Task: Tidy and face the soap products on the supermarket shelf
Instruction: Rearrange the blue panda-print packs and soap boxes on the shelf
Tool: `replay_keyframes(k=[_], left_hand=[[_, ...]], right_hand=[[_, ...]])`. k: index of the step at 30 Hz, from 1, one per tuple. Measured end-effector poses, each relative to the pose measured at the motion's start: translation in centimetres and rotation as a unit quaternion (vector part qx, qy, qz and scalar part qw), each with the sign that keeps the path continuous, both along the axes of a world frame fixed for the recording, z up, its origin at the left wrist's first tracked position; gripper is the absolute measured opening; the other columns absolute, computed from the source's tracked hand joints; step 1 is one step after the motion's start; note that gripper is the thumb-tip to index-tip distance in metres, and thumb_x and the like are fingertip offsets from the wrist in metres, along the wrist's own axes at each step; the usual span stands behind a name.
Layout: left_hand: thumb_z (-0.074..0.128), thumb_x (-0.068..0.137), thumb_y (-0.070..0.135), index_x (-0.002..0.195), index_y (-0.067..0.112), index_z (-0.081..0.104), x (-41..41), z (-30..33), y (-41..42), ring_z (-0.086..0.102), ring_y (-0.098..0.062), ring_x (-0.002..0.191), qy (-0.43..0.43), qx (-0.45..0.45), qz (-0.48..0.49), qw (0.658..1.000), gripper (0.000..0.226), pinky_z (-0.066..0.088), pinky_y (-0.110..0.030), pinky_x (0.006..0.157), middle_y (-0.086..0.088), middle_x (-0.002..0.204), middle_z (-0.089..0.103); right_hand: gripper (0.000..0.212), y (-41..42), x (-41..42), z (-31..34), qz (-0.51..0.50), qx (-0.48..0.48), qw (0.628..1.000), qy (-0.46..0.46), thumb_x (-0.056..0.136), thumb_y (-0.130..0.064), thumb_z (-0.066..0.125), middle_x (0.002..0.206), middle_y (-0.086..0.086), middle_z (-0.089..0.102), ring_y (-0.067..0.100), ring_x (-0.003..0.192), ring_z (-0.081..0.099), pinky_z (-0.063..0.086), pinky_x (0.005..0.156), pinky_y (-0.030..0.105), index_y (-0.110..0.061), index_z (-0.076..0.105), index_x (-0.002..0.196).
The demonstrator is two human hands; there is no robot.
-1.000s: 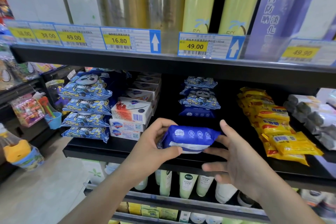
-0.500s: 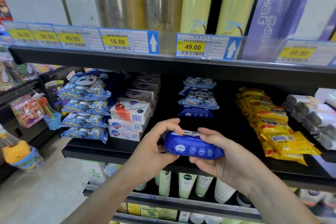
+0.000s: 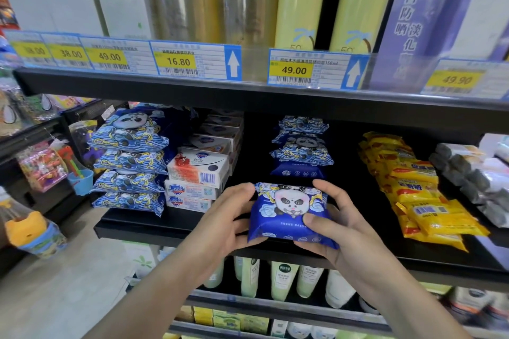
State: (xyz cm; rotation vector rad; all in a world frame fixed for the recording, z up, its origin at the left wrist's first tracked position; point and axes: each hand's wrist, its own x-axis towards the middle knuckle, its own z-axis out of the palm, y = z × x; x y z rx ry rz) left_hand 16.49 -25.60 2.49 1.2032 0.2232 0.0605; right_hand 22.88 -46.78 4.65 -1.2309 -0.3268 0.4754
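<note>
A blue soap pack with a panda face (image 3: 289,212) is held in front of the black middle shelf (image 3: 165,226), panda side up toward me. My left hand (image 3: 228,217) grips its left edge with fingers curled round it. My right hand (image 3: 336,226) holds its right side, thumb on top, fingers underneath. Behind it stands a short stack of matching panda packs (image 3: 303,146). A taller stack of panda packs (image 3: 129,162) fills the shelf's left end, next to white Safeguard soap boxes (image 3: 198,173).
Yellow soap packs (image 3: 413,187) lie in a row to the right, then grey-white wrapped bars (image 3: 473,179). The upper shelf edge carries price tags (image 3: 179,62) below tall boxes. Bottles (image 3: 281,278) stand on the shelf underneath. A side rack with toys (image 3: 44,165) is at left.
The pack has been turned over from its plain blue side to its panda face. My right hand went from open beside it to gripping it.
</note>
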Motion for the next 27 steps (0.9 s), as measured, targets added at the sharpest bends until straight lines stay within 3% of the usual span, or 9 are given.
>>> replay_keyframes(k=[3, 6, 8, 10, 12, 15, 17, 21, 27], left_hand=[[0.083, 0.075, 0.056, 0.125, 0.035, 0.066, 0.3, 0.2, -0.3, 0.076, -0.025, 0.110, 0.008, 0.035, -0.037, 0.999, 0.057, 0.063, -0.034, 0.080, -0.003, 0.122, 0.077], [0.090, 0.068, 0.044, 0.127, 0.026, 0.062, 0.9, -0.1, -0.6, 0.078, -0.025, 0.102, 0.015, 0.066, 0.019, 0.998, 0.067, 0.064, -0.042, 0.080, -0.005, 0.111, 0.080], [0.089, 0.070, 0.040, 0.124, 0.024, 0.063, 1.0, -0.4, -0.9, 0.079, -0.025, 0.099, 0.015, 0.093, 0.031, 0.995, 0.062, 0.063, -0.047, 0.088, -0.004, 0.107, 0.081], [0.086, 0.084, 0.030, 0.123, 0.024, 0.063, 0.9, -0.6, -1.2, 0.080, -0.022, 0.095, 0.007, 0.103, 0.036, 0.994, 0.045, 0.064, -0.034, 0.075, -0.001, 0.106, 0.081], [0.081, 0.092, 0.022, 0.122, 0.024, 0.063, 0.9, -0.6, -1.6, 0.080, -0.019, 0.091, 0.012, 0.108, 0.052, 0.993, 0.036, 0.059, -0.021, 0.063, 0.000, 0.103, 0.082], [0.079, 0.093, 0.020, 0.123, 0.024, 0.061, 1.3, -0.3, -2.3, 0.080, -0.019, 0.090, 0.016, 0.115, 0.058, 0.992, 0.035, 0.057, -0.019, 0.062, 0.001, 0.102, 0.082], [0.079, 0.093, 0.016, 0.123, 0.023, 0.061, 1.6, 0.0, -2.8, 0.080, -0.018, 0.089, 0.010, 0.122, 0.059, 0.991, 0.036, 0.058, -0.019, 0.064, 0.001, 0.101, 0.082], [0.080, 0.092, 0.014, 0.124, 0.020, 0.061, 2.3, 0.4, -3.8, 0.080, -0.018, 0.088, 0.005, 0.125, 0.048, 0.991, 0.038, 0.058, -0.019, 0.066, -0.001, 0.100, 0.082], [0.074, 0.097, 0.021, 0.129, 0.024, 0.058, 3.5, 0.5, -4.8, 0.079, -0.014, 0.094, 0.001, 0.121, 0.031, 0.992, 0.036, 0.063, -0.026, 0.073, -0.001, 0.104, 0.081]], right_hand=[[0.068, 0.0, -0.3, -0.3, 0.008, -0.013, 0.999, -0.044, 0.072, -0.016, 0.079, 0.130, 0.002, 0.067, 0.024, 0.113, 0.072, 0.063, 0.076, 0.034, -0.042, 0.058, 0.132], [0.068, 0.0, -0.5, -0.8, 0.019, -0.037, 0.995, -0.088, 0.081, -0.012, 0.078, 0.134, -0.007, 0.064, 0.019, 0.118, 0.069, 0.063, 0.083, 0.033, -0.052, 0.056, 0.132], [0.073, -0.2, -0.4, -1.0, 0.027, -0.084, 0.986, -0.139, 0.085, -0.011, 0.080, 0.131, -0.013, 0.065, 0.015, 0.118, 0.069, 0.061, 0.086, 0.030, -0.059, 0.052, 0.132], [0.080, -0.5, -0.3, -1.2, 0.029, -0.152, 0.967, -0.200, 0.083, -0.020, 0.086, 0.138, -0.015, 0.057, 0.013, 0.122, 0.065, 0.060, 0.091, 0.031, -0.063, 0.044, 0.136], [0.088, -0.8, 0.0, -1.2, 0.006, -0.250, 0.924, -0.290, 0.076, -0.041, 0.089, 0.152, -0.022, 0.033, 0.008, 0.137, 0.049, 0.055, 0.101, 0.033, -0.067, 0.035, 0.140], [0.096, -1.0, 0.4, -1.0, -0.047, -0.356, 0.827, -0.431, 0.067, -0.060, 0.083, 0.161, -0.030, -0.002, 0.003, 0.153, 0.007, 0.034, 0.117, 0.032, -0.065, 0.027, 0.145], [0.095, -1.1, 0.8, -0.5, -0.044, -0.393, 0.775, -0.493, 0.069, -0.063, 0.079, 0.163, -0.027, -0.006, 0.003, 0.152, -0.005, 0.023, 0.119, 0.033, -0.061, 0.024, 0.147], [0.086, -1.2, 1.9, 0.3, 0.012, -0.465, 0.677, -0.570, 0.079, -0.054, 0.069, 0.154, -0.027, 0.027, 0.007, 0.147, 0.018, 0.009, 0.128, 0.041, -0.049, 0.027, 0.154], [0.092, -1.9, 4.8, 1.7, 0.018, -0.544, 0.620, -0.566, 0.074, -0.047, 0.069, 0.142, -0.019, 0.042, 0.013, 0.134, 0.040, 0.005, 0.127, 0.039, -0.044, 0.028, 0.156]])
